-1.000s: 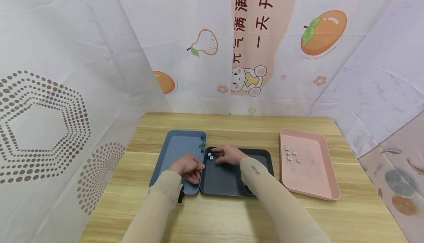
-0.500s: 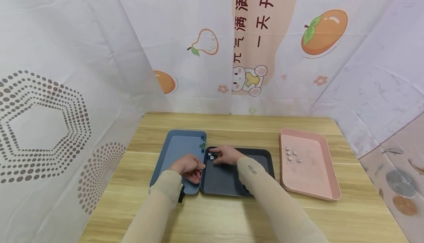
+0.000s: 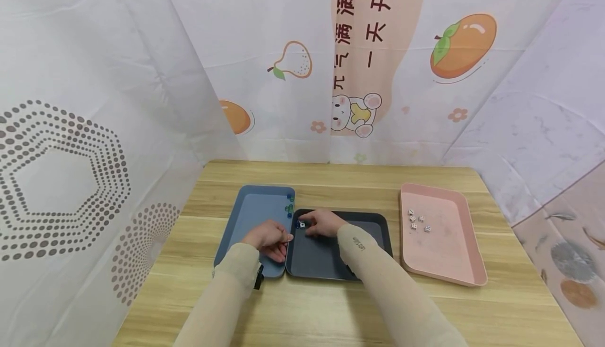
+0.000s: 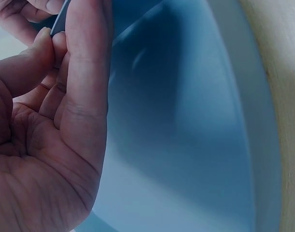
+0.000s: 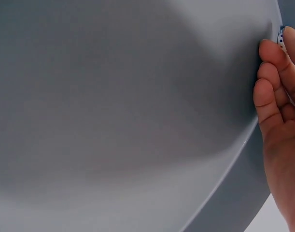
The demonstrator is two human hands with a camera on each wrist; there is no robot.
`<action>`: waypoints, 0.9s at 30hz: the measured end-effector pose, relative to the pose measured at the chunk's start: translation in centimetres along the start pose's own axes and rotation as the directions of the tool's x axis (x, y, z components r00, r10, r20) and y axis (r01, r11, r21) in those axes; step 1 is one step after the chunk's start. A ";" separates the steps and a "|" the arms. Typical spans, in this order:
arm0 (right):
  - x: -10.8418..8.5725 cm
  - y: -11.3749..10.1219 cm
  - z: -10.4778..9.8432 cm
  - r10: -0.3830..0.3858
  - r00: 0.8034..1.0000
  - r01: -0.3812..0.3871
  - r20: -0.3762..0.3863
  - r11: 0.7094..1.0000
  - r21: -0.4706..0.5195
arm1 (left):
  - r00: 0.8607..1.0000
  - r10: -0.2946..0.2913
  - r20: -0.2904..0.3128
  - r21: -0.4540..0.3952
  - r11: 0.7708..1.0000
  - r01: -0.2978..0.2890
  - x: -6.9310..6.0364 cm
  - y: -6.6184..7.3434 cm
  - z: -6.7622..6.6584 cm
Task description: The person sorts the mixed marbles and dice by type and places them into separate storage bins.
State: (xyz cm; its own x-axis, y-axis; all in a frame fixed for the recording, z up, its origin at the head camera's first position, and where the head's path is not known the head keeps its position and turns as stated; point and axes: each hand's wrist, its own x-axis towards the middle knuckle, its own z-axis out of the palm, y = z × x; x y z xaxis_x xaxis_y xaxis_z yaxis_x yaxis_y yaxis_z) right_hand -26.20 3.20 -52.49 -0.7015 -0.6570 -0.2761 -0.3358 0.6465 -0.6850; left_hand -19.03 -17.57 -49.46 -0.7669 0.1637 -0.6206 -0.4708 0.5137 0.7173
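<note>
My left hand (image 3: 270,238) lies over the blue tray (image 3: 252,205). Its thumb and fingers pinch the adjoining rim of the dark grey tray (image 3: 326,260), a dark edge showing between them in the left wrist view. At the grey tray's far left corner, my right hand (image 3: 325,222) pinches a white die (image 5: 281,42) between thumb and finger, its pips partly visible. Close to those fingertips are a white die (image 3: 302,225) and a dark blue die (image 3: 298,224); the fingers partly hide this group, so which die is gripped is unclear in the head view.
Several small green and blue dice (image 3: 289,208) line the blue tray's right side. A pink tray (image 3: 444,252) with several white dice (image 3: 414,226) stands to the right on the wooden table (image 3: 331,310). Printed curtains (image 3: 264,147) enclose the back and sides.
My right hand has shifted slightly left to the dice, and its fingertips now cover the upper white die seen before. The left hand has kept its place.
</note>
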 end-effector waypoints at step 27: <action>-1.3 1.2 -0.4 0.060 0.994 -0.056 -0.087 0.998 0.041 | 1.000 -0.011 -0.007 -0.003 1.000 0.011 0.1 -0.1 0.1</action>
State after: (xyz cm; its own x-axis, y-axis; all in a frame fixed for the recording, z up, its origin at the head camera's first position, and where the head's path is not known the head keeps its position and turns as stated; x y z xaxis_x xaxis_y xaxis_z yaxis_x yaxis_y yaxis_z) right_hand -25.95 4.99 -52.64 -0.7726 -0.5808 -0.2565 -0.2698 0.6660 -0.6954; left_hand -19.02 -17.52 -49.62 -0.7647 0.1526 -0.6261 -0.4801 0.5132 0.7114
